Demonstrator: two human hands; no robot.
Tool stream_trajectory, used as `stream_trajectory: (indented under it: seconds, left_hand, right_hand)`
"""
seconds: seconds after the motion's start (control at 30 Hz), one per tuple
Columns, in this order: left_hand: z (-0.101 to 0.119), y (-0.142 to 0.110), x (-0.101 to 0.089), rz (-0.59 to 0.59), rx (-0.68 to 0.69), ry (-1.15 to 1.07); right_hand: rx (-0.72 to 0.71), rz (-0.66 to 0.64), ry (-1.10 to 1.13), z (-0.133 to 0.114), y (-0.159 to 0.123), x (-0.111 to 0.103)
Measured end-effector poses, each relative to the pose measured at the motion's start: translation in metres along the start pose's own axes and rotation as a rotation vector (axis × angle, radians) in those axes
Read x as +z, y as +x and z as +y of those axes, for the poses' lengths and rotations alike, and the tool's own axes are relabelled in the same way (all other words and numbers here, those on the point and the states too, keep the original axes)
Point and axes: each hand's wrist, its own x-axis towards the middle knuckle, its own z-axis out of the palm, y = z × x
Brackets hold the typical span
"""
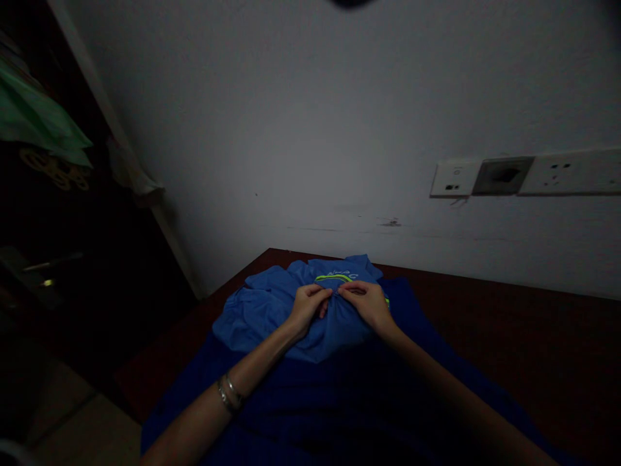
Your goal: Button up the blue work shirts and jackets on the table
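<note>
A blue garment (pixel 272 310) with a yellow-green stripe and pale lettering lies bunched on a darker blue cloth (pixel 301 401) spread over a dark brown table (pixel 509 336). Both of my hands rest on the garment's middle, almost touching each other. My left hand (pixel 308 304) pinches a fold of the fabric, fingers curled. My right hand (pixel 366 301) also pinches the fabric just below the stripe. Thin metal bangles (pixel 229 393) sit on my left wrist.
A white wall rises right behind the table, with a row of sockets and switches (pixel 524 175) at the right. At the left stand a dark doorway or shelf with green fabric (pixel 39 120) and a pale floor (pixel 87 433) below.
</note>
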Motion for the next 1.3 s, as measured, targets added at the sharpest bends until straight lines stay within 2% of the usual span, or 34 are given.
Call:
stream_trajectory:
  seconds: [0.07,0.23,0.33,0.43,0.53,0.67,0.73,0.9,1.07,1.3]
  left_hand:
    - [0.004,0.003,-0.006,-0.043,0.120,0.084]
    - [0.015,0.004,-0.016,-0.006,0.555,0.542]
    - [0.018,0.003,-0.020,-0.086,0.735,0.680]
    - [0.018,0.002,-0.023,-0.189,0.847,0.809]
    - [0.017,0.002,-0.026,-0.232,0.858,0.941]
    - [0.014,0.004,-0.028,-0.180,0.829,1.035]
    - [0.011,0.006,-0.029,-0.193,0.810,1.031]
    - [0.006,0.009,-0.031,-0.329,0.656,0.963]
    - [0.010,0.009,-0.030,-0.295,0.639,0.796]
    - [0.014,0.011,-0.031,-0.251,0.550,0.640]
  right_hand:
    - [0.006,0.003,-0.005,-0.002,0.001,-0.002]
    - [0.040,-0.011,0.000,-0.004,0.002,-0.002]
    - [0.054,-0.025,0.013,-0.002,0.002,-0.002]
    - [0.066,-0.037,0.011,-0.001,0.003,-0.003]
    - [0.090,-0.029,0.011,0.000,0.002,-0.003]
    - [0.097,-0.067,0.030,-0.002,0.001,-0.002]
    - [0.083,-0.075,0.024,-0.004,0.000,0.000]
    - [0.043,-0.060,0.015,-0.005,-0.002,0.005]
    - [0.001,-0.153,-0.039,-0.008,-0.007,0.005]
    - [0.031,-0.156,-0.044,-0.013,-0.004,-0.001]
